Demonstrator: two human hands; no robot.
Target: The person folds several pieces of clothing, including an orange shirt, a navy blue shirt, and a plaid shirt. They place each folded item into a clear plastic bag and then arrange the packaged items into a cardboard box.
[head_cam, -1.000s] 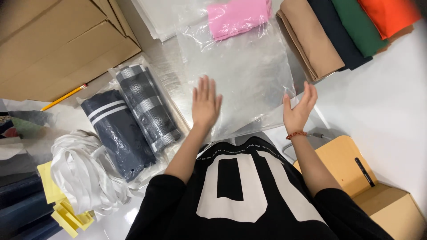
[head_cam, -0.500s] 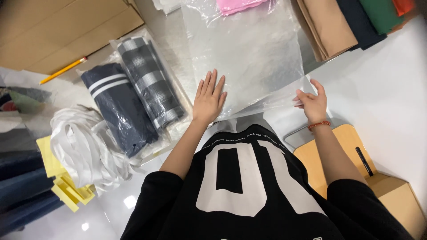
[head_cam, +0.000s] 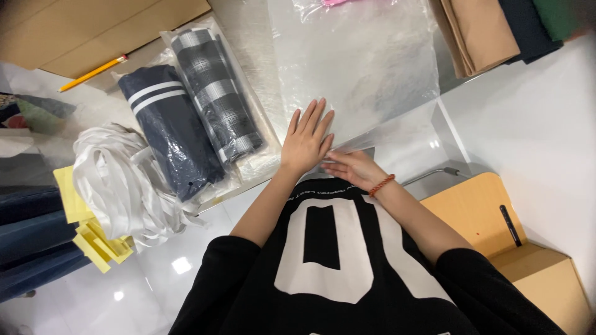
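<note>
Your left hand lies flat, fingers spread, on the clear plastic bag; your right hand, beside it, pinches its near edge, and the slick film could slip or crease.

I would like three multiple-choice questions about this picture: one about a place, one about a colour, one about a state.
1. Where does the pencil lie?
A. on the clear plastic bag
B. at the upper left, by the cardboard
C. on the wooden stool

2. What colour is the bracelet on the right hand?
A. orange-red
B. blue
C. white

3. How is the left hand?
A. closed in a fist
B. holding the pencil
C. flat, fingers spread, on the clear plastic bag

Answers: 1 B, it lies beside the brown cardboard. 2 A, the band at the wrist is orange-red. 3 C, the palm presses on the bag.
</note>
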